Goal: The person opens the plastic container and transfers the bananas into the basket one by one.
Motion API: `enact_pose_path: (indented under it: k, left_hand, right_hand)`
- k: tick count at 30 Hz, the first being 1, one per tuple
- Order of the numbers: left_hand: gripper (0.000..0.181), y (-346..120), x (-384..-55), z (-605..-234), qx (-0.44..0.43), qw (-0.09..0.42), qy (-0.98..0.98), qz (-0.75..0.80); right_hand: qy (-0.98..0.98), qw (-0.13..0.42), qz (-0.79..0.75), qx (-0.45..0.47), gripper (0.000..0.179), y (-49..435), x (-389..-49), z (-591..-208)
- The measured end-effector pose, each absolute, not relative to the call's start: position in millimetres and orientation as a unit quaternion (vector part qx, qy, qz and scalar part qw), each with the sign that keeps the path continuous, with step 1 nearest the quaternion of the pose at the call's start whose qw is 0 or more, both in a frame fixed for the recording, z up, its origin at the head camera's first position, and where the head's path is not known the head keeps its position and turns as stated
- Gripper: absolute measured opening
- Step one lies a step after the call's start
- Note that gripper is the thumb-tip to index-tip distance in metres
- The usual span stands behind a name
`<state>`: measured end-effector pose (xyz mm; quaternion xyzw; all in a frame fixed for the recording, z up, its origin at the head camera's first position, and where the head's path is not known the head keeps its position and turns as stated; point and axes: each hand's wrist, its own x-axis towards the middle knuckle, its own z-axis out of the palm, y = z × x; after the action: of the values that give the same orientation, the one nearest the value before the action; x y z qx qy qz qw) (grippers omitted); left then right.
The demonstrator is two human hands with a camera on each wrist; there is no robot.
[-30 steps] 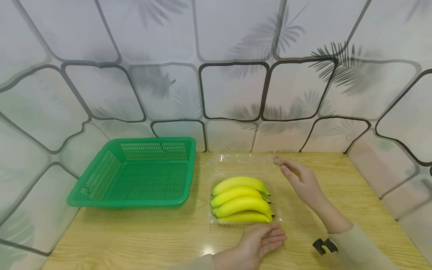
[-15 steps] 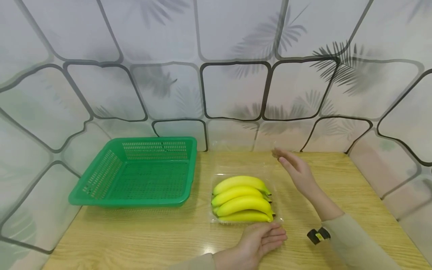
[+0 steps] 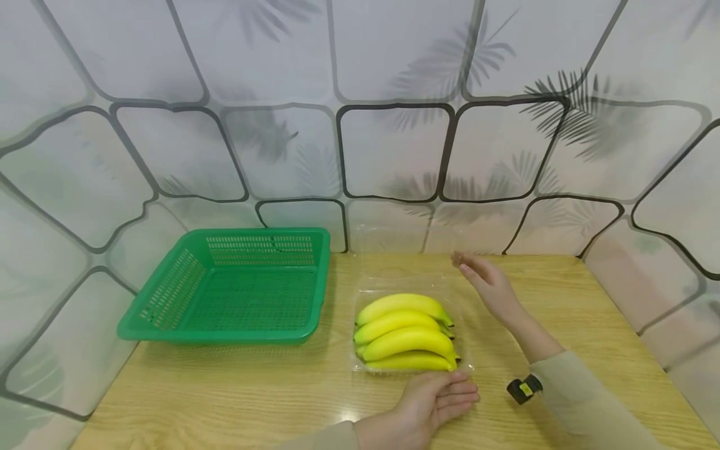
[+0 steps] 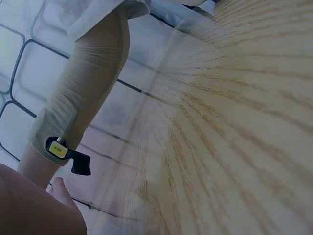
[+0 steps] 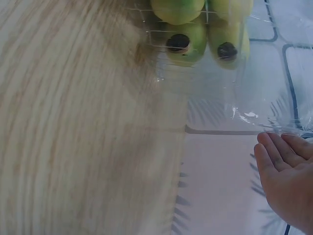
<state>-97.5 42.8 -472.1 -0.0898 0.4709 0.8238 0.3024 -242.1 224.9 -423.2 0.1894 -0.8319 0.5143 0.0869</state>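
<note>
Several yellow bananas (image 3: pixel 402 334) lie side by side in a clear plastic clamshell box (image 3: pixel 360 370) on the table, in the head view. Its see-through lid (image 3: pixel 405 282) stands raised at the back, its outline faint against the wall. My right hand (image 3: pixel 490 289) is at the lid's right edge, and the right wrist view has the straight fingers of that hand (image 5: pixel 289 171) against the clear plastic. My left hand (image 3: pixel 430 403) rests at the box's front edge, fingers loosely extended. Dark banana tips (image 5: pixel 227 51) show through the box wall.
To the left stands a green plastic basket (image 3: pixel 225 337) with slotted sides. The wooden table (image 3: pixel 236 394) meets a patterned wall (image 3: pixel 394 150) at the back. A small black device (image 3: pixel 524 389) is strapped to the right wrist.
The lid's far edge has risen in the head view. My right hand has shifted slightly up and left with it. My left hand, the bananas and the basket stay in place.
</note>
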Motion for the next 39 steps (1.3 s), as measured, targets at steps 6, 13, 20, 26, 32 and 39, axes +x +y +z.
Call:
enact_pose_path:
  k: [6, 13, 20, 26, 32, 39]
  left_hand:
    - [0.037, 40.0, -98.1, -470.3, -0.083, 0.313, 0.467, 0.823]
    - [0.039, 37.7, -97.8, -467.7, -0.076, 0.323, 0.467, 0.820]
    - [0.039, 38.2, -95.8, -467.2, -0.074, 0.319, 0.463, 0.824]
    - [0.040, 38.2, -95.2, -467.2, -0.072, 0.317, 0.464, 0.824]
    - [0.041, 37.8, -95.4, -467.5, -0.068, 0.323, 0.466, 0.821]
    - [0.040, 39.2, -97.2, -466.8, -0.082, 0.327, 0.468, 0.817]
  right_hand:
    - [-0.846, 0.063, 0.499, 0.180, 0.043, 228.6, -240.8, -431.4]
    - [-0.848, 0.034, 0.500, 0.174, 0.046, 232.2, -237.3, -440.9]
    - [-0.830, 0.014, 0.533, 0.165, 0.048, 235.2, -233.8, -449.1]
    - [-0.822, 0.003, 0.546, 0.163, 0.049, 237.2, -231.3, -453.8]
    - [-0.826, -0.003, 0.541, 0.158, 0.050, 238.8, -226.9, -456.4]
    - [-0.823, -0.016, 0.546, 0.155, 0.051, 243.6, -221.0, -460.2]
